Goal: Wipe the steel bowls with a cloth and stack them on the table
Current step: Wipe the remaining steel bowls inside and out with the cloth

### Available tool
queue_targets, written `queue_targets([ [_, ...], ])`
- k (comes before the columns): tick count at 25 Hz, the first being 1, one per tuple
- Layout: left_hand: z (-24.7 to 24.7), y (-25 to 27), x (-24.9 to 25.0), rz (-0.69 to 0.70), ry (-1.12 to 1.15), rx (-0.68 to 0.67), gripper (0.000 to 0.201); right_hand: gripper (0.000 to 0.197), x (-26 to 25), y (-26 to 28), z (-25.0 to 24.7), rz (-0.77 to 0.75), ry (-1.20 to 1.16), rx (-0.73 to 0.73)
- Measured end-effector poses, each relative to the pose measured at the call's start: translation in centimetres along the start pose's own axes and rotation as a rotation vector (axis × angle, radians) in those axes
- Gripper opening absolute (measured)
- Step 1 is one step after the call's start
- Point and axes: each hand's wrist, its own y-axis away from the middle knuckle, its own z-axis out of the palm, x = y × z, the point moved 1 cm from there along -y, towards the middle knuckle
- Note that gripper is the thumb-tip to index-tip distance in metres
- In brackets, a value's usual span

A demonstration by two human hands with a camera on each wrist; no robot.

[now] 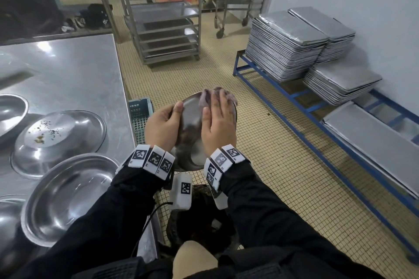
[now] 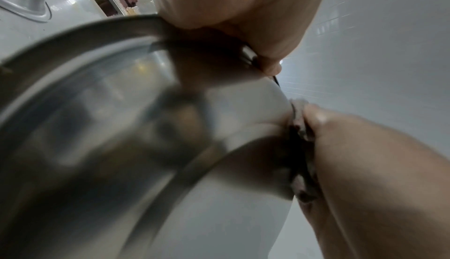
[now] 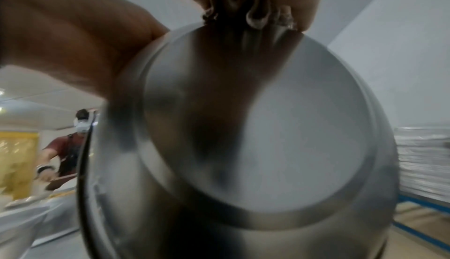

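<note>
- Wiping is the step in hand: seen from the head camera, the left hand (image 1: 163, 123) curls round the rim of a steel bowl (image 1: 189, 129) held in the air beyond the table's right edge, its underside turned toward the person.
- The right hand (image 1: 218, 126) lies nearly flat, fingers straight, pressing a purplish cloth (image 1: 208, 97) against the bowl's outer face.
- On the table (image 1: 86, 70), near its front right corner, an upright bowl (image 1: 68, 197) sits; an overturned bowl with crumbs (image 1: 57, 142) lies just behind it, and others show at the left edge.
- Tiled floor (image 1: 272, 142) stretches open to the right, as far as a blue rack holding stacked trays (image 1: 288, 45).
- From the left wrist camera, the left hand's fingers (image 2: 243, 3) clamp the bowl rim, and the cloth (image 2: 300, 128) is pinched between the right hand and the steel.
- From the right wrist camera, the bowl's flat base (image 3: 255, 124) fills the picture, with the cloth (image 3: 243, 7) bunched at its far edge.
- By my judgement, the next move needs the bowl swung left to the table, clear of the table's edge and of the bowls crowding the corner.
</note>
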Motion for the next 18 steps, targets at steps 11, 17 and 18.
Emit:
queue_targets([
  [11,-0.6,0.8,-2.6,-0.135,0.245,-0.066,0.030,0.032,8.5,0.5,-3.1,0.617,-0.568,-0.043],
  [17,0.2,1.1,-2.4,-0.068,0.087,-0.207,0.026,0.014,8.4,-1.0,-4.2,0.297,-0.304,-0.032],
  [18,0.6,1.1,-1.8,-0.003,0.049,-0.229,0.029,0.013,8.1,-1.2,-4.3,0.235,-0.261,-0.069],
])
